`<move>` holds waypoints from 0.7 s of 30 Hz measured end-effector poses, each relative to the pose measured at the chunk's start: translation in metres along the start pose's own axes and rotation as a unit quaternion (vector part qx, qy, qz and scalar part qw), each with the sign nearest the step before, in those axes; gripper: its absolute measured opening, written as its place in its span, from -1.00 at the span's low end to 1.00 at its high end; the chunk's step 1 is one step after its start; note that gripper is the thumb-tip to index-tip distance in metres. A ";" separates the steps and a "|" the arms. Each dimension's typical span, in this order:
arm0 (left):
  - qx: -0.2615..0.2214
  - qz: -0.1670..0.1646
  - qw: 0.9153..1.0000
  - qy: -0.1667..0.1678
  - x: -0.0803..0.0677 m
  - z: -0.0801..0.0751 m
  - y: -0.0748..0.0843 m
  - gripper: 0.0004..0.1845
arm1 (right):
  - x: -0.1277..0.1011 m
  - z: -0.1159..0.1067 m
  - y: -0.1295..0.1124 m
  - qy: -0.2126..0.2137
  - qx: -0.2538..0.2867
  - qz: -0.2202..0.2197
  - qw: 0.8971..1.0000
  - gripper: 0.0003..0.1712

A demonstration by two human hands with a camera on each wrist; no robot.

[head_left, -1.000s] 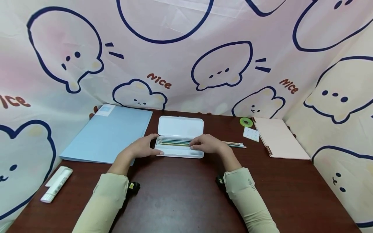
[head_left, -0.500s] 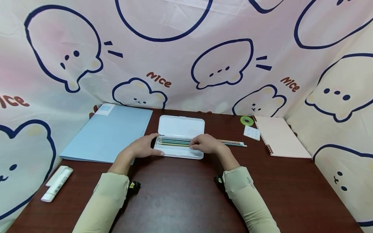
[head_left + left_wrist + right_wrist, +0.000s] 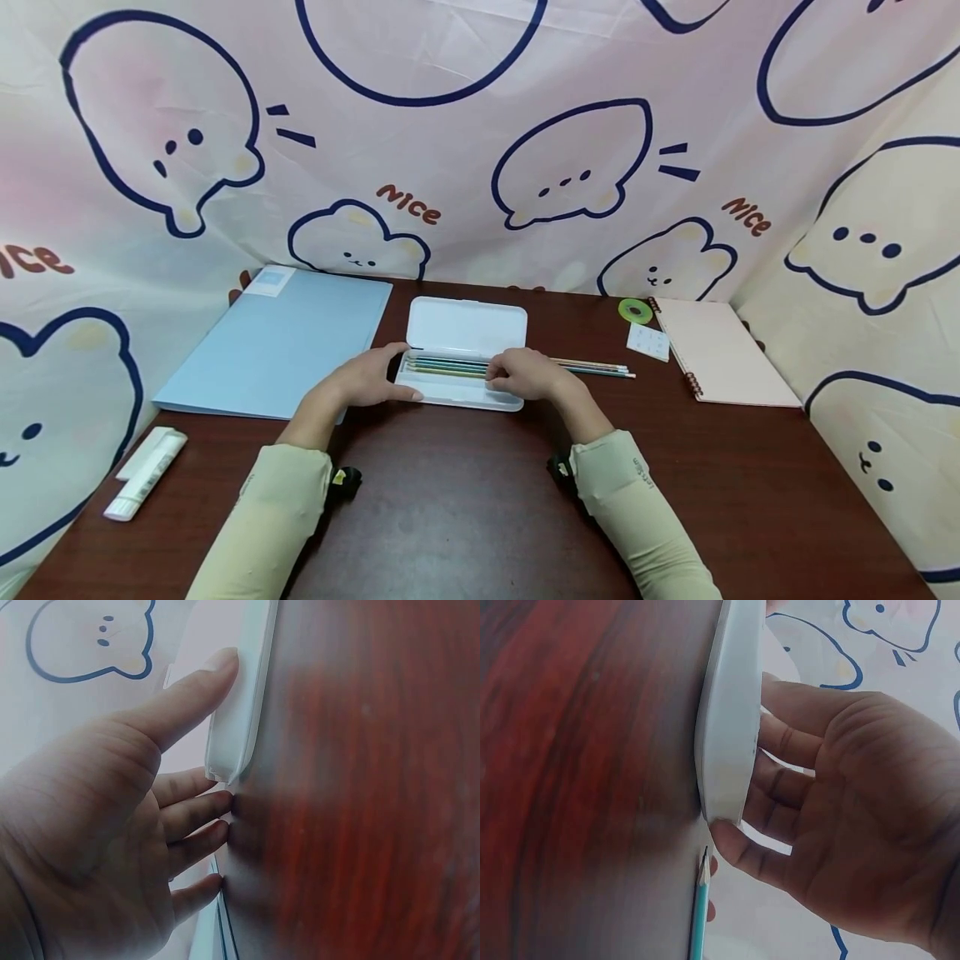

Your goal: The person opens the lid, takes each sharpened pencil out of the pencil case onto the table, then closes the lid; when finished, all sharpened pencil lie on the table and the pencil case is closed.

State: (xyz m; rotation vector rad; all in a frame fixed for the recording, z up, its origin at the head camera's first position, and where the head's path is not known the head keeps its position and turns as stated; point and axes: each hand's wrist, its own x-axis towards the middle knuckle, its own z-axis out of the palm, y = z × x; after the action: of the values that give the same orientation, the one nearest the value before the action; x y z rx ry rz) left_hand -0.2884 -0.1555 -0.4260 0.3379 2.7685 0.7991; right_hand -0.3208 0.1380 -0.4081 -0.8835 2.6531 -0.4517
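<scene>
From the head camera, an open white case lies mid-table, its lid folded flat away from the person. The left hand braces the case's left end, thumb along the near edge and fingers round the far corner, likely to keep the light tray from sliding. The right hand rests on the tray's right part, fingers bent down onto the pencils inside; whether it pinches one I cannot tell. More pencils lie loose on the table just right of the case. A blue folder sits to the left, a glue stick nearer the left edge, and a notebook, a tape roll and a small card to the right.

The left wrist view shows the left hand's thumb pressed flat along the case's rim and the other fingers loosely extended against its end, touching rather than clenched (a steadying hold, it seems).

In the right wrist view, the right hand's fingers curl over the case's end from above, with the thumb at its corner. A pencil tip lies on the table just beside, untouched.
</scene>
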 end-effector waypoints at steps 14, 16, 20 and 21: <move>0.026 0.011 1.000 -0.002 -0.002 -0.004 0.002 0.06 | 0.001 -0.001 0.000 0.005 0.002 -0.003 1.000 -0.80; 0.027 0.013 1.000 -0.002 -0.002 -0.003 0.002 0.06 | 0.001 -0.001 0.001 0.010 0.008 -0.001 1.000 -0.83; 0.023 0.014 1.000 0.000 -0.002 -0.002 0.001 0.05 | 0.001 0.001 0.003 0.032 0.015 0.011 0.999 -0.86; 0.021 0.013 1.000 0.000 -0.002 -0.002 0.001 0.06 | 0.000 0.001 0.004 0.040 0.017 0.015 0.999 -0.85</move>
State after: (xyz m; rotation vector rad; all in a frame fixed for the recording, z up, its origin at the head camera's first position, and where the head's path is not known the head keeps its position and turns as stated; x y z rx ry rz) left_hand -0.2869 -0.1562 -0.4237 0.3831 2.7897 0.7481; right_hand -0.3226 0.1405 -0.4102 -0.8315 2.7177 -0.5326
